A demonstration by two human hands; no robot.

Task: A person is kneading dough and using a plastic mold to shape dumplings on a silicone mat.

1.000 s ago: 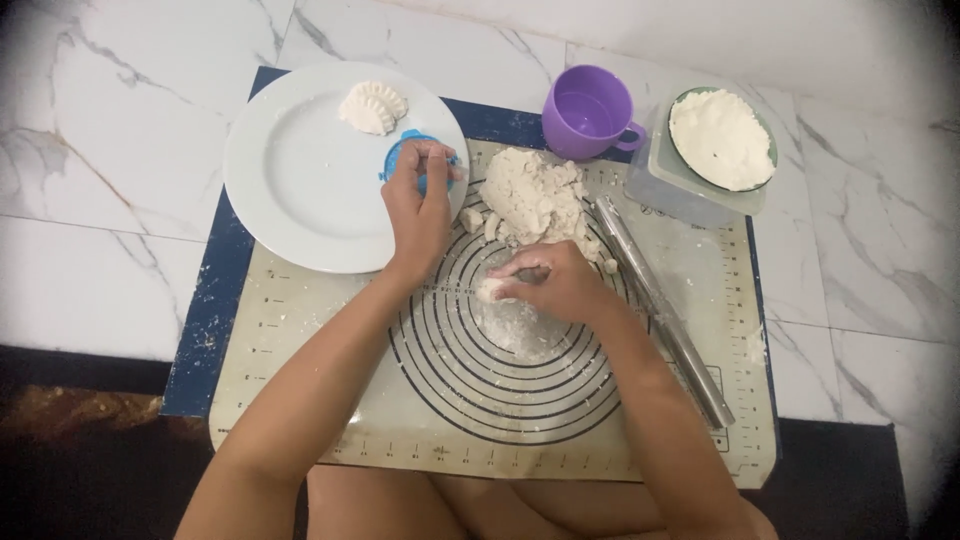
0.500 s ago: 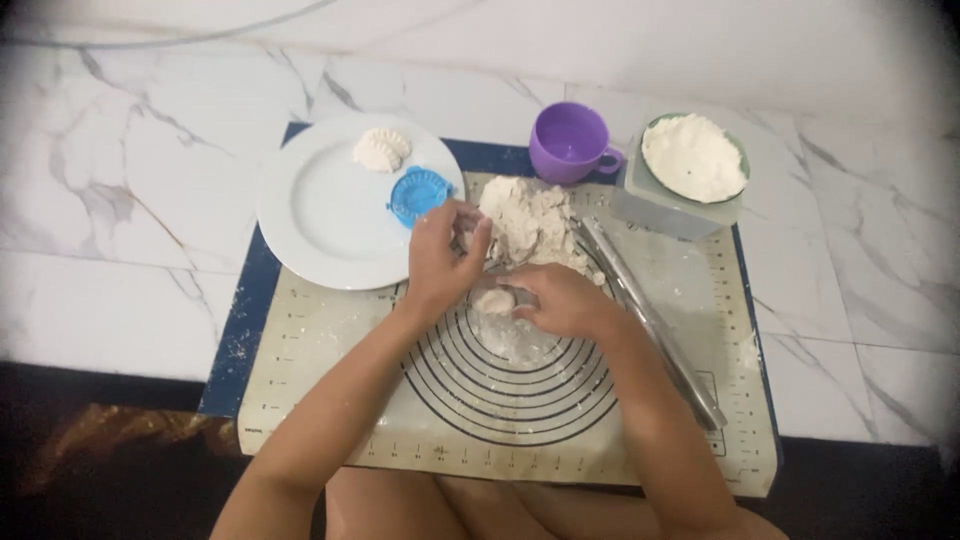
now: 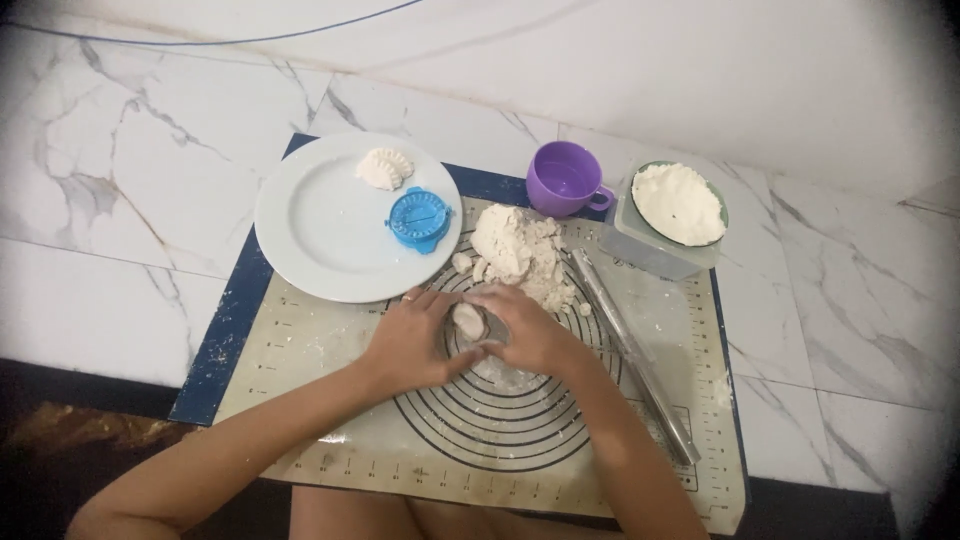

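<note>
We have both hands together over the ringed middle of the baking mat (image 3: 300,400), our left hand (image 3: 415,345) and right hand (image 3: 530,335) closed around a small lump of dough (image 3: 468,320) that sits between the fingertips, equally near to each. The lump is roundish (no clear long axis that we can tell). Just beyond our hands lies the dough pile (image 3: 520,255); to the right a rolling pin (image 3: 630,355) runs slantwise down the mat. Up left, well apart, a white plate (image 3: 310,225) carries a blue dumpling press (image 3: 418,218) and one folded dumpling (image 3: 384,167). A purple cup (image 3: 565,178) and a tub of flour (image 3: 675,215) stand at the far edge. Bare mat shows toward us.
</note>
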